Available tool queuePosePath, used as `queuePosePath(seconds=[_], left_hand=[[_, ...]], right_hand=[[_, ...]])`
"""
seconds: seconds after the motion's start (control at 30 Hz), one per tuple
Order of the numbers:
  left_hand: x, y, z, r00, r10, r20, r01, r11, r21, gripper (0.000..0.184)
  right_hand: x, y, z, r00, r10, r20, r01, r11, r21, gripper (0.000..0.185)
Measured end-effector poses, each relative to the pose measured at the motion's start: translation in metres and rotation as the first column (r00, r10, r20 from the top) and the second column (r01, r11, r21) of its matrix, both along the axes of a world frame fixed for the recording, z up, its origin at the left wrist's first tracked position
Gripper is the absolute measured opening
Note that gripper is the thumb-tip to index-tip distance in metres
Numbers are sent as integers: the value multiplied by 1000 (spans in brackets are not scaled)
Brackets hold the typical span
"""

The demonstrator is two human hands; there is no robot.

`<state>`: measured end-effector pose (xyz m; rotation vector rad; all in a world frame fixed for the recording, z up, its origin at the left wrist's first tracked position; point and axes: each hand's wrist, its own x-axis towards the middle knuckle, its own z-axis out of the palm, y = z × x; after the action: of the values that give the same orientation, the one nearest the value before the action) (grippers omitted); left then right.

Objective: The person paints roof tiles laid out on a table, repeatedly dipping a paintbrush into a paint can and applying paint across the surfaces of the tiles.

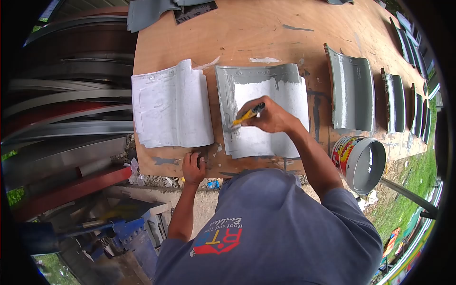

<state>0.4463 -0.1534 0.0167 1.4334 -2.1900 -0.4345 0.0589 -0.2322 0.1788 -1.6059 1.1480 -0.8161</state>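
Observation:
My right hand (pixel 270 115) is closed around a paintbrush (pixel 244 117) with a yellow and black handle. Its bristles touch the left side of a white roof tile (pixel 273 140) lying on the wooden table. Grey paint covers this tile's top edge and a strip down its left side; the rest is white. At the table's front edge rests my left hand (pixel 193 168), thumb apart from the fingers and nothing seen in it. Just above that hand lies another roof tile (pixel 175 104), all white.
Glossy grey tiles (pixel 351 92) stand in a row along the right of the wooden table (pixel 256 40). A paint bucket (pixel 370 166) with grey paint is at the front right edge. Long metal sheets (pixel 71 71) are stacked at left. More grey tiles (pixel 149 13) lie at the far left corner.

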Motion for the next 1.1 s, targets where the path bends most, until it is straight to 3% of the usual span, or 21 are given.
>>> queuePosePath(seconds=[0.07,0.17,0.2,0.27,0.3,0.37,0.5,0.57,0.83,0.87,0.97,1.03,1.1], left_hand=[[0,-2,1,1000,-23,-8,23,999,-28,28],[1,0,1,1000,-11,12,11,999,-31,28],[0,0,2,1000,2,8,-2,999,-34,28],[0,1,3,1000,2,7,-1,1000,-21,28],[1,1,3,1000,23,1,-23,1000,-20,28],[1,2,1,1000,16,3,-16,999,-30,28],[3,1,1,999,28,-40,-30,998,-49,28],[5,-1,1,999,-13,-45,12,1000,-29,28],[6,0,2,999,-6,-48,4,999,-47,28],[6,0,3,999,-1,-52,-2,999,-47,28],[5,1,4,998,-10,-66,6,998,-64,28],[5,1,6,998,6,-56,-7,1000,-13,29],[4,1,7,998,15,-55,-16,999,-34,28]], right_hand=[[0,-23,-2,997,-62,-38,61,997,-45,21],[6,-63,1,938,-324,-124,302,938,-169,19],[6,-74,-1,941,-313,-127,290,941,-173,19],[9,-90,-6,911,-408,-58,330,808,-488,20],[14,-89,-2,919,-388,-64,310,815,-489,20],[20,-82,7,909,-415,-32,377,854,-358,20],[23,-55,-13,960,-252,-119,169,867,-469,23],[23,-29,-12,971,-199,-133,128,901,-414,23],[26,47,10,992,30,-121,-21,997,73,24],[29,47,13,1000,-9,-25,11,993,116,22],[37,35,19,999,-29,40,21,981,193,20],[40,23,6,1000,-10,-11,11,992,128,18],[40,11,-6,985,-167,-41,167,986,6,17]])
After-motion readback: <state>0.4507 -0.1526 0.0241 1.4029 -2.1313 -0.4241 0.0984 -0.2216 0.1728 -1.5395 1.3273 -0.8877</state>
